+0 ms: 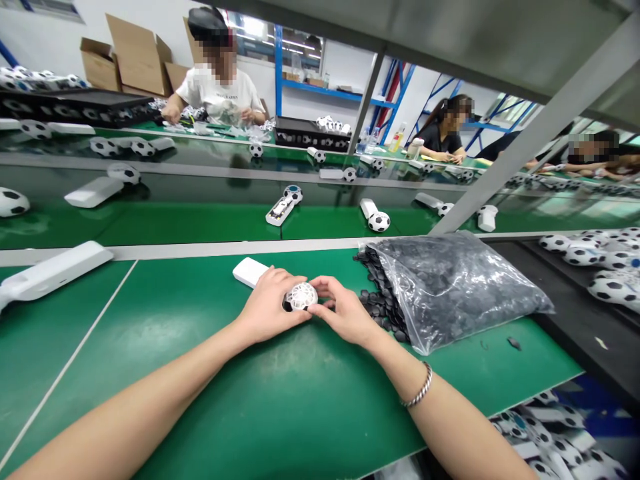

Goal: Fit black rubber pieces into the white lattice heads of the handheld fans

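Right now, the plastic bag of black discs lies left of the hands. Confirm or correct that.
Wrong side: the head view shows the plastic bag of black discs lying right of the left hand and right hand.

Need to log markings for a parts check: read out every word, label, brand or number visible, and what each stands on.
Dark print on the white T-shirt of the co-worker opposite: too blurred to read. Nothing readable shows on the round white grille, the white plastic handle or the clear plastic bag.
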